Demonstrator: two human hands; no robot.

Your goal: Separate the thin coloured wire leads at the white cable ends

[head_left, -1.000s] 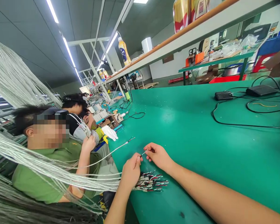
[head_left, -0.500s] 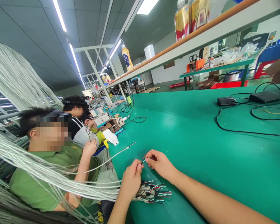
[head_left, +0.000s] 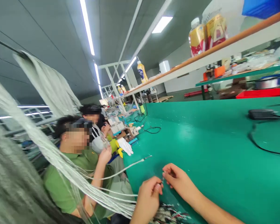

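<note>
Wire end (head_left: pixel 162 179) sits in the narrow gap between the 2 hands, at the near edge of the green mat (head_left: pixel 212 140), low in the frame. Left hand (head_left: pixel 148 199) pinches the wire between thumb and forefinger, with the remaining fingers curled under. Right hand (head_left: pixel 177 180) meets it from the opposite side, thumb and forefinger tips pressed together on or just beside the same short exposed piece. Motion blur hides whether the right fingertips actually clamp the wire or only touch it.

Axis: the exposed piece runs roughly from one hand to the other, tilted slightly up toward the right hand. Both hands are about equally close to the wire; the left holds the body of it, the right addresses the tip.

Supply: the wire belongs to the grey cable bundle (head_left: pixel 60 161) that sweeps in from the left and passes under the left hand. Stripped ends (head_left: pixel 170 215), red, black and white, fan out on the mat just below and between the wrists.

Nearby: 1 loose cable (head_left: pixel 130 165) lies across the mat edge just beyond the hands, not touching them. A co-worker (head_left: pixel 79 161) in a green shirt sits to the left, handling other cables, well apart from the 2 hands.
</note>
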